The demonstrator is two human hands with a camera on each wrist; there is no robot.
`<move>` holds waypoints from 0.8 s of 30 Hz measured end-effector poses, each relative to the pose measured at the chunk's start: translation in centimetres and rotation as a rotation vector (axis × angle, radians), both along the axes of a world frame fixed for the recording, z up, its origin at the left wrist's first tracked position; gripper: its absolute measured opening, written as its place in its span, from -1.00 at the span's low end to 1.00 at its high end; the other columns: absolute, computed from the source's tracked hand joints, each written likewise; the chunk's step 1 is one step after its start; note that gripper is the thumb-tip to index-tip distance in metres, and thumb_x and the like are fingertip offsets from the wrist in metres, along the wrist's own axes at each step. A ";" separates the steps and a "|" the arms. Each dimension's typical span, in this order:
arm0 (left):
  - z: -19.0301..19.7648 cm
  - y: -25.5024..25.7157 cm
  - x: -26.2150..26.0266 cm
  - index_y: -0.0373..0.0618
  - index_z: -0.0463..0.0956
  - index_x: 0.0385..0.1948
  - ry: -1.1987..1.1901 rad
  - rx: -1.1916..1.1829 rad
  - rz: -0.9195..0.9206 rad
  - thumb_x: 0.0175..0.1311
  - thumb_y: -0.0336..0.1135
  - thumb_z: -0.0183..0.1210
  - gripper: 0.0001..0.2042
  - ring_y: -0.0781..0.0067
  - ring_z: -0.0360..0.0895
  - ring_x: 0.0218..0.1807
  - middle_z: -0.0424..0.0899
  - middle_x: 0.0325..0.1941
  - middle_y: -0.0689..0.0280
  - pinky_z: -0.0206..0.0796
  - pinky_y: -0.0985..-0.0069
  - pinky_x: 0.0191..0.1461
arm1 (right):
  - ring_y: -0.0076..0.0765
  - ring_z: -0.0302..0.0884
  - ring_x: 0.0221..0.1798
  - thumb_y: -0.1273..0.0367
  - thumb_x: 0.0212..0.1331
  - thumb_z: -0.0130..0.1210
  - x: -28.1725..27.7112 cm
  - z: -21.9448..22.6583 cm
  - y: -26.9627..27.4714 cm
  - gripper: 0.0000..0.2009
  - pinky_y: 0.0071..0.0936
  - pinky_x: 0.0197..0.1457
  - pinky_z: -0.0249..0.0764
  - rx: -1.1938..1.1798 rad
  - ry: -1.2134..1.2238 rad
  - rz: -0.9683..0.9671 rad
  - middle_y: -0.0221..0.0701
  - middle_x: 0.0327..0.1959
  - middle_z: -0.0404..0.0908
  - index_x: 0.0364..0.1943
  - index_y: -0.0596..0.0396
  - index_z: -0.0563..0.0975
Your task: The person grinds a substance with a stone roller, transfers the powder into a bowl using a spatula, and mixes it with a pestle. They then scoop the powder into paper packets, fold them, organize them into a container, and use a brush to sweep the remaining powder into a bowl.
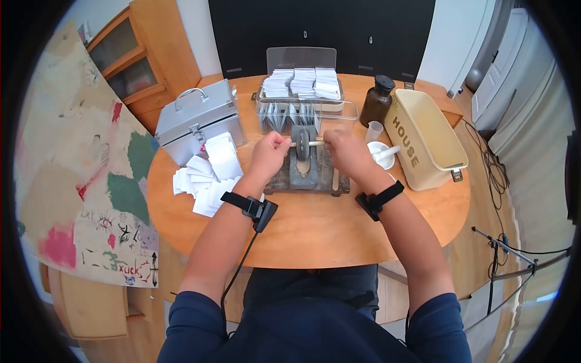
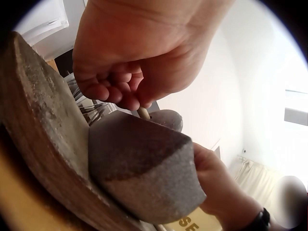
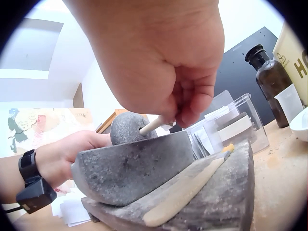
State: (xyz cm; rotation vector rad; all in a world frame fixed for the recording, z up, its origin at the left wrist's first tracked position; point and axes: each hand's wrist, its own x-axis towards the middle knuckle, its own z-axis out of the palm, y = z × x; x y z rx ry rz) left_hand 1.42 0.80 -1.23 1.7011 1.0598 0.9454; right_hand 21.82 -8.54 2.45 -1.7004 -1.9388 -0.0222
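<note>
A grey stone wheel (image 1: 304, 146) stands on edge in a boat-shaped stone trough (image 3: 134, 168), with a pale wooden rod (image 3: 152, 125) running through its middle. My left hand (image 1: 270, 155) pinches the rod's left end, fingers curled in, as the left wrist view shows. At the other end, my right hand (image 1: 348, 151) grips the rod with bent fingers. Some tan material (image 1: 303, 164) lies in the trough in front of the wheel. Under the trough is a worn wooden board (image 3: 226, 197), and a flat wooden-handled brush (image 3: 185, 192) rests on it beside the trough's right side.
White paper packets (image 1: 209, 178) lie loose at left by a silver metal case (image 1: 200, 121). Behind the trough stand clear boxes (image 1: 305, 109) of packets. At right are a brown bottle (image 1: 377, 101), a plastic cup (image 1: 374, 130), a white mortar (image 1: 381, 158) with pestle, and a cream bin (image 1: 423, 136).
</note>
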 end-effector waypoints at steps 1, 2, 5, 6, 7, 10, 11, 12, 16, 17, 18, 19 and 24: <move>0.1 0.2 0.0 -0.21 0.53 -0.35 0.067 0.055 0.008 0.32 -0.28 0.21 -0.82 0.49 0.47 -0.45 0.58 -0.52 0.33 0.34 0.46 -0.32 | 0.13 0.58 -0.23 0.49 0.17 0.07 0.0 0.0 0.2 -0.94 -0.08 -0.18 0.50 -0.011 -0.007 -0.009 -0.11 -0.33 0.61 -0.29 0.14 0.52; 0.4 0.0 -0.1 -0.21 0.53 -0.34 0.133 0.109 0.015 0.34 -0.25 0.18 -0.80 0.39 0.51 -0.45 0.60 -0.52 0.26 0.36 0.41 -0.30 | 0.13 0.59 -0.24 0.48 0.17 0.07 0.0 0.0 0.2 -0.93 -0.08 -0.17 0.50 -0.024 -0.015 -0.017 -0.10 -0.33 0.62 -0.28 0.14 0.53; 1.4 -1.4 -0.3 -0.22 0.50 -0.39 0.274 0.337 0.017 0.40 -0.20 0.08 -0.74 0.02 0.54 -0.40 0.59 -0.49 0.07 0.36 0.21 -0.26 | 0.10 0.61 -0.23 0.46 0.17 0.08 -0.2 0.1 -0.5 -0.91 -0.08 -0.19 0.51 -0.029 0.024 -0.013 -0.11 -0.33 0.65 -0.27 0.10 0.57; 1.5 -1.7 -0.6 -0.22 0.50 -0.39 0.276 0.332 0.015 0.40 -0.20 0.08 -0.74 0.02 0.54 -0.40 0.59 -0.49 0.07 0.36 0.21 -0.26 | 0.10 0.61 -0.23 0.46 0.17 0.08 -0.3 0.3 -0.9 -0.91 -0.08 -0.19 0.51 -0.034 0.027 -0.014 -0.11 -0.33 0.65 -0.27 0.10 0.57; 1.5 -1.9 -0.8 -0.22 0.47 -0.41 0.334 0.390 -0.006 0.42 -0.19 0.03 -0.72 -0.09 0.52 -0.35 0.58 -0.46 0.01 0.34 0.14 -0.24 | 0.10 0.61 -0.24 0.47 0.18 0.09 -0.3 0.6 -1.4 -0.91 -0.09 -0.18 0.51 -0.049 0.048 0.007 -0.10 -0.35 0.65 -0.28 0.13 0.58; 2.2 -3.1 -1.4 -0.23 0.43 -0.45 0.386 0.393 -0.048 0.46 -0.16 -0.03 -0.67 -0.20 0.49 -0.31 0.56 -0.45 -0.05 0.30 0.04 -0.23 | 0.11 0.61 -0.26 0.47 0.20 0.09 -0.5 0.9 -2.5 -0.91 -0.10 -0.17 0.51 -0.071 0.058 0.040 -0.09 -0.37 0.65 -0.28 0.17 0.59; 2.3 -3.3 -1.5 -0.24 0.41 -0.47 0.384 0.344 -0.065 0.47 -0.14 -0.06 -0.65 -0.20 0.48 -0.31 0.55 -0.45 -0.05 0.28 0.01 -0.23 | 0.12 0.61 -0.26 0.47 0.20 0.09 -0.5 0.9 -2.7 -0.90 -0.10 -0.17 0.51 -0.073 0.051 0.054 -0.09 -0.37 0.65 -0.28 0.18 0.60; 2.0 -3.1 -1.4 -0.24 0.41 -0.47 0.385 0.339 -0.067 0.47 -0.14 -0.06 -0.65 -0.20 0.48 -0.31 0.55 -0.45 -0.05 0.28 0.01 -0.23 | 0.12 0.61 -0.26 0.47 0.20 0.09 -0.5 0.7 -2.6 -0.90 -0.10 -0.17 0.51 -0.078 0.052 0.052 -0.09 -0.37 0.65 -0.28 0.18 0.60; 0.5 -0.9 -0.7 -0.27 0.46 -0.40 0.398 0.413 -0.031 0.49 -0.09 -0.08 -0.61 -0.06 0.51 -0.37 0.53 -0.49 0.00 0.30 0.18 -0.25 | 0.12 0.60 -0.23 0.45 0.25 0.05 -0.2 -0.2 -0.8 -0.87 -0.09 -0.15 0.50 -0.038 0.038 0.007 -0.10 -0.32 0.65 -0.23 0.16 0.61; 0.7 -0.5 -0.4 -0.26 0.46 -0.41 0.377 0.437 -0.016 0.50 -0.07 -0.10 -0.59 -0.05 0.51 -0.37 0.54 -0.49 0.00 0.30 0.18 -0.25 | 0.11 0.60 -0.22 0.44 0.26 0.03 -0.2 -0.1 -0.4 -0.86 -0.09 -0.14 0.51 -0.011 0.034 -0.015 -0.11 -0.28 0.65 -0.22 0.15 0.61; 0.8 -0.2 -0.3 -0.26 0.46 -0.41 0.377 0.438 -0.017 0.50 -0.07 -0.10 -0.59 -0.05 0.51 -0.37 0.54 -0.49 0.00 0.30 0.18 -0.25 | 0.11 0.60 -0.22 0.44 0.26 0.03 -0.2 0.0 -0.2 -0.86 -0.09 -0.14 0.51 -0.011 0.034 -0.016 -0.11 -0.28 0.65 -0.22 0.15 0.61; 0.8 0.0 -0.2 -0.26 0.46 -0.42 0.411 0.392 -0.018 0.50 -0.06 -0.11 -0.58 -0.05 0.50 -0.38 0.54 -0.49 0.01 0.30 0.18 -0.25 | 0.10 0.60 -0.21 0.43 0.27 0.02 -0.2 0.0 0.0 -0.85 -0.09 -0.13 0.50 -0.029 0.018 -0.044 -0.13 -0.26 0.65 -0.21 0.14 0.61; 1.7 -1.7 -1.3 -0.25 0.47 -0.46 0.450 0.330 -0.088 0.50 -0.06 -0.13 -0.56 -0.04 0.51 -0.38 0.53 -0.52 0.03 0.30 0.18 -0.24 | 0.06 0.61 -0.20 0.46 0.19 0.02 -0.4 0.1 -1.5 -0.89 -0.09 -0.15 0.52 -0.092 -0.049 -0.049 -0.17 -0.28 0.62 -0.28 0.09 0.58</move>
